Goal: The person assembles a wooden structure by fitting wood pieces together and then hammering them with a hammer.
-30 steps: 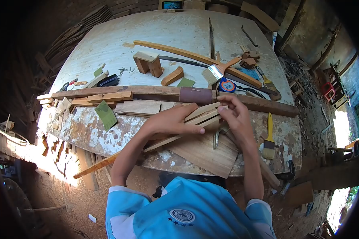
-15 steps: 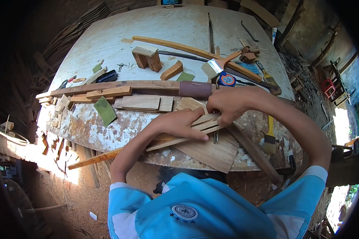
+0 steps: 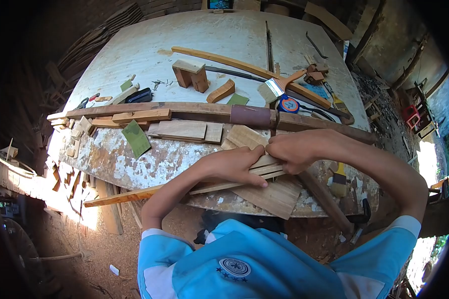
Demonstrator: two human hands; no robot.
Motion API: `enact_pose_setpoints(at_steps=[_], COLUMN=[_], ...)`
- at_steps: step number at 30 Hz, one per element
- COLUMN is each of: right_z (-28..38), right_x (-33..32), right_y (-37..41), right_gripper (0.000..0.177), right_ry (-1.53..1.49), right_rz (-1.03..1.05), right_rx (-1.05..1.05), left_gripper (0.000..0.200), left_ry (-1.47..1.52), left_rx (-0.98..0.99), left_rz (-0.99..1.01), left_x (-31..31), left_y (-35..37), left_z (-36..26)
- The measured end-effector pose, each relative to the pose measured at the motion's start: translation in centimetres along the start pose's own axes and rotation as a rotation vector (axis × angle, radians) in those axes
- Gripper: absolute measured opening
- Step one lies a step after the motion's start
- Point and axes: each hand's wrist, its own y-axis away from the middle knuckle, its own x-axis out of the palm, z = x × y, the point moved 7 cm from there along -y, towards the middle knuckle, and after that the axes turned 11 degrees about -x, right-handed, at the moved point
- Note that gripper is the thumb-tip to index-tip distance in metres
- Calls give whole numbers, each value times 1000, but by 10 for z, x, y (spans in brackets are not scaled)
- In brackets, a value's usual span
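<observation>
Several thin wooden strips (image 3: 270, 171) lie bundled together over the near side of the workbench. My left hand (image 3: 234, 167) wraps over them with its thumb along the near side. At their right end my right hand (image 3: 295, 151) is closed, fingers curled over the ends; its fingertips are partly hidden. One long strip (image 3: 119, 199) runs out under my left forearm, past the bench's edge. Beneath the hands lies a flat wooden board (image 3: 274, 197). A dark wooden bar (image 3: 327, 202) slants away from under my right hand.
A long beam (image 3: 194, 108) wrapped with brown sandpaper (image 3: 249, 115) crosses the bench (image 3: 149, 40). Beyond it are a tape measure (image 3: 288, 104), a wide paintbrush (image 3: 273, 89) and a small wooden stool-shaped piece (image 3: 190, 74). Green sandpaper (image 3: 135, 139) lies left; another brush (image 3: 339, 182) lies right.
My right hand has come down toward me and curled further over the strip ends. My left hand keeps its grip, its fingers now close to the right hand. The view has shifted slightly.
</observation>
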Motion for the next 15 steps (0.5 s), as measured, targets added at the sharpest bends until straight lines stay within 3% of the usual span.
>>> enact_pose_setpoints(at_steps=[8, 11, 15], right_z=[-2, -12, -35], right_x=[-10, -22, -13], right_y=[12, 27, 37], right_gripper=[35, 46, 59], right_ry=[-31, -150, -452], right_rz=[-85, -206, -434], right_rx=[65, 85, -53], left_gripper=[77, 70, 69], left_ry=[11, 42, 109], left_rx=[-25, -9, -32], left_rz=[22, -41, -81], left_x=[-3, -9, -20], left_y=[1, 3, 9], left_z=[-1, 0, -1])
